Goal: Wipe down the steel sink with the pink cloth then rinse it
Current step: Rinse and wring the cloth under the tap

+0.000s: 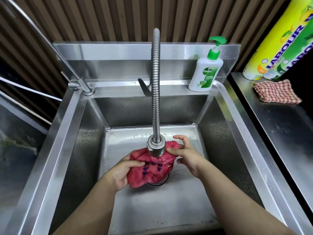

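Pinching pink cloth point(150, 170), left hand point(122, 173) fingers closed, right hand point(183, 152) fingers half-spread

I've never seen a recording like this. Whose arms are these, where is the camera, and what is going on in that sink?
There is no machine here: these are a person's two bare arms, filmed by one wide-angle camera worn on the head, looking forward and down. That is why the edges bend.

Below is a deep steel sink. A flexible ribbed faucet curves down from the back, and its spray head sits just above a pink cloth. The left hand grips the cloth's near side, while the right hand pinches its far edge, so both hold it under the spout over the drain. Water seems to be running onto it.

On the back ledge stands a white soap bottle with a green pump. On the counter to the right lie a checked cloth and yellow-green wrapped rolls.
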A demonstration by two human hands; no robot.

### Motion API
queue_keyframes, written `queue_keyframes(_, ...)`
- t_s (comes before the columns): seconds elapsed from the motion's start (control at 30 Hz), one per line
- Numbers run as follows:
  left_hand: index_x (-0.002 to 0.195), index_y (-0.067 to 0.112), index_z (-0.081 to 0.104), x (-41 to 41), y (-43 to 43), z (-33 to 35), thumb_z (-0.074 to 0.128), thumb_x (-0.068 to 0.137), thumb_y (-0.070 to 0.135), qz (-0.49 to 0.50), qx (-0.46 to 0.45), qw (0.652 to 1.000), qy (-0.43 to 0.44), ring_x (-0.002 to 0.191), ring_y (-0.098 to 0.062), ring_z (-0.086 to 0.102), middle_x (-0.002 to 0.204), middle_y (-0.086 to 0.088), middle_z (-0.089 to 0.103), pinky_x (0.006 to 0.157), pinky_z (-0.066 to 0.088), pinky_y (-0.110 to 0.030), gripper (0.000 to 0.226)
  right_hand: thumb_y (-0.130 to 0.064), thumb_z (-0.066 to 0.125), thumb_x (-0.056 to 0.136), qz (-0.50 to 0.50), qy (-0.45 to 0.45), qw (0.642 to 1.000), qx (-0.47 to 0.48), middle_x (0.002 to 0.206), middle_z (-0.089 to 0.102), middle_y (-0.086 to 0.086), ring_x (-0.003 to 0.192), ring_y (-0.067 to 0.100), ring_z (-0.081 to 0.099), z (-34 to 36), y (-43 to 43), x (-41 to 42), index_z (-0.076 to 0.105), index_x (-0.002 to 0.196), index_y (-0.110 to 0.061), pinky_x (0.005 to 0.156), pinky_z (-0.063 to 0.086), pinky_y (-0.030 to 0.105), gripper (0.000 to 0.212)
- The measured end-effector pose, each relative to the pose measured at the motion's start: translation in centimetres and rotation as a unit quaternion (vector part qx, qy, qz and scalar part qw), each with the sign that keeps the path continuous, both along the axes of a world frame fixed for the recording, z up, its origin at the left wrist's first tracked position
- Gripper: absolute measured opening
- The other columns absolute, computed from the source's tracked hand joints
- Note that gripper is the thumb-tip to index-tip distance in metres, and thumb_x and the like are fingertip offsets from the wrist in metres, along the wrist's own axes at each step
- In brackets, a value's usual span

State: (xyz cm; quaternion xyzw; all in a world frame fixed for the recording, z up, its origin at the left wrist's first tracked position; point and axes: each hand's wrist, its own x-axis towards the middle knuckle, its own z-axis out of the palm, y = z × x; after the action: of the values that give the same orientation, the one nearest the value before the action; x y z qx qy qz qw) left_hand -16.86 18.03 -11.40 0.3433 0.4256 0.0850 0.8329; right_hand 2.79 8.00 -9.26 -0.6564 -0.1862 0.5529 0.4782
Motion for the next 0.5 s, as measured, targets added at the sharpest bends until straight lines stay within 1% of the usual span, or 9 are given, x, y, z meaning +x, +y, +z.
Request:
queue_keyframes(0.03, 0.114, 0.012, 0.062, -0.1, 0.0, 0.0, 0.063, 0.071, -0.011, -0.007, -0.001, 1.000, -0.010, 0.098, -0.036, 0.066, 0.109, -0.019, 0.069, 0.084, 0.056, -0.044, 0.049, -0.028, 0.074, 0.076, 0.043, -0.023, 0.998, -0.043, 0.096, 0.059, 0.001, 0.078, 0.015, 0.049, 0.0, -0.1, 0.2, 0.050, 0.111, -0.031, 0.065, 0.035, 0.028, 0.043)
queue_keyframes(0.1, 0.116, 0.012, 0.061, -0.1, 0.1, 0.2, 0.066, 0.070, -0.009, -0.014, -0.008, 1.000, -0.023, 0.099, -0.037, 0.066, 0.111, -0.021, 0.068, 0.084, 0.055, -0.045, 0.050, -0.047, 0.069, 0.073, 0.122, -0.032, 0.987, -0.097, 0.097, 0.059, -0.004, 0.087, 0.014, 0.049, -0.4, -0.4, -0.1, 0.055, 0.106, -0.029, 0.074, 0.036, 0.031, 0.040)
queue_keyframes(0.13, 0.115, 0.012, 0.061, 0.1, 0.0, 0.3, 0.066, 0.070, -0.006, -0.016, -0.010, 1.000, -0.023, 0.099, -0.037, 0.066, 0.111, -0.021, 0.068, 0.085, 0.055, -0.045, 0.048, -0.047, 0.066, 0.077, 0.129, -0.016, 0.987, -0.096, 0.096, 0.061, -0.004, 0.091, 0.014, 0.051, -0.8, -0.4, -0.3, 0.057, 0.099, -0.027, 0.079, 0.037, 0.032, 0.031)
queue_keyframes(0.2, 0.114, 0.012, 0.061, 0.4, -0.1, 0.5, 0.061, 0.077, 0.002, -0.022, -0.009, 1.000, -0.012, 0.102, -0.037, 0.064, 0.112, -0.021, 0.068, 0.086, 0.054, -0.046, 0.038, -0.033, 0.065, 0.083, 0.073, 0.031, 0.995, -0.057, 0.089, 0.062, -0.003, 0.088, 0.014, 0.055, -1.6, -0.4, -0.9, 0.053, 0.086, -0.024, 0.078, 0.040, 0.031, 0.016)
queue_keyframes(0.3, 0.109, 0.015, 0.060, 0.7, -0.1, 0.8, 0.051, 0.091, 0.007, -0.037, 0.018, 0.999, 0.028, 0.097, -0.034, 0.066, 0.109, -0.019, 0.068, 0.080, 0.056, -0.045, 0.022, -0.024, 0.068, 0.082, -0.001, 0.053, 0.998, -0.034, 0.087, 0.064, 0.002, 0.083, 0.018, 0.059, -2.1, -0.6, -0.6, 0.048, 0.085, -0.024, 0.079, 0.042, 0.032, 0.021)
queue_keyframes(0.37, 0.107, 0.019, 0.060, 0.8, -0.1, 0.8, 0.048, 0.095, 0.010, -0.054, 0.036, 0.996, 0.060, 0.095, -0.034, 0.067, 0.109, -0.017, 0.068, 0.074, 0.058, -0.046, 0.019, -0.026, 0.072, 0.078, 0.018, 0.071, 0.997, -0.021, 0.101, 0.065, 0.005, 0.088, 0.021, 0.064, -1.8, -0.9, -0.2, 0.050, 0.103, -0.030, 0.082, 0.049, 0.032, 0.033)
queue_keyframes(0.43, 0.106, 0.022, 0.059, 1.0, -0.2, 0.6, 0.048, 0.096, 0.013, -0.065, 0.050, 0.994, 0.074, 0.096, -0.033, 0.066, 0.108, -0.014, 0.068, 0.074, 0.058, -0.044, 0.017, -0.016, 0.074, 0.077, 0.097, 0.070, 0.993, -0.022, 0.115, 0.060, 0.005, 0.090, 0.018, 0.067, -1.2, -0.9, 0.0, 0.043, 0.124, -0.036, 0.073, 0.054, 0.023, 0.059)
queue_keyframes(0.47, 0.105, 0.023, 0.059, 1.1, -0.2, 0.3, 0.048, 0.096, 0.014, -0.064, 0.057, 0.993, 0.075, 0.097, -0.032, 0.066, 0.108, -0.013, 0.068, 0.076, 0.057, -0.043, 0.017, -0.010, 0.076, 0.075, 0.140, 0.046, 0.989, -0.027, 0.119, 0.058, 0.007, 0.093, 0.017, 0.066, -0.9, -0.7, -0.2, 0.042, 0.129, -0.036, 0.072, 0.055, 0.021, 0.069)
queue_keyframes(0.5, 0.105, 0.022, 0.059, 1.2, -0.3, 0.2, 0.049, 0.096, 0.013, -0.060, 0.061, 0.994, 0.074, 0.098, -0.032, 0.066, 0.107, -0.013, 0.069, 0.078, 0.056, -0.043, 0.017, -0.006, 0.079, 0.070, 0.170, 0.003, 0.985, -0.027, 0.122, 0.057, 0.010, 0.099, 0.019, 0.065, -1.1, -0.4, -0.4, 0.044, 0.129, -0.035, 0.078, 0.056, 0.026, 0.074)
